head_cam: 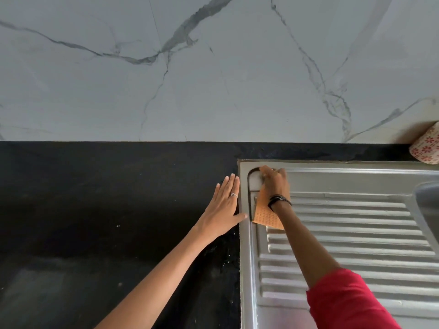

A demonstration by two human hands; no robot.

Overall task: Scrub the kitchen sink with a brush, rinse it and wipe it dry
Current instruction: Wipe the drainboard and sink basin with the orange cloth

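- Head view: the steel sink unit (344,233) fills the lower right, seen mostly as its ribbed draining board; only a sliver of the basin (427,203) shows at the right edge.
- The right hand (274,184) reaches to the far left corner of the draining board, fingers curled down over an orange cloth (264,214) and pressing it against the steel (the fingertips sit right at the rounded corner of the recessed part).
- The cloth has a waffle-like pattern; its loose end trails back toward the person, lying flat on the first ribs under the wrist.
- A dark band (279,200) wraps the right wrist, and a red sleeve (344,302) covers the upper arm at the bottom of the picture.
- The left hand (224,205) lies flat on the black countertop (95,210) just beside the sink's left rim, fingers straight and close together, the thumb stretched out and touching the rim's edge.
- A ring (233,194) sits on one finger of the left hand.
- Behind the counter rises a white marble-look wall (213,79) with grey veins.
- At the far right, against the wall, stands a white object with a red flower print (426,148) (cut off by the frame, so what it is cannot be told).
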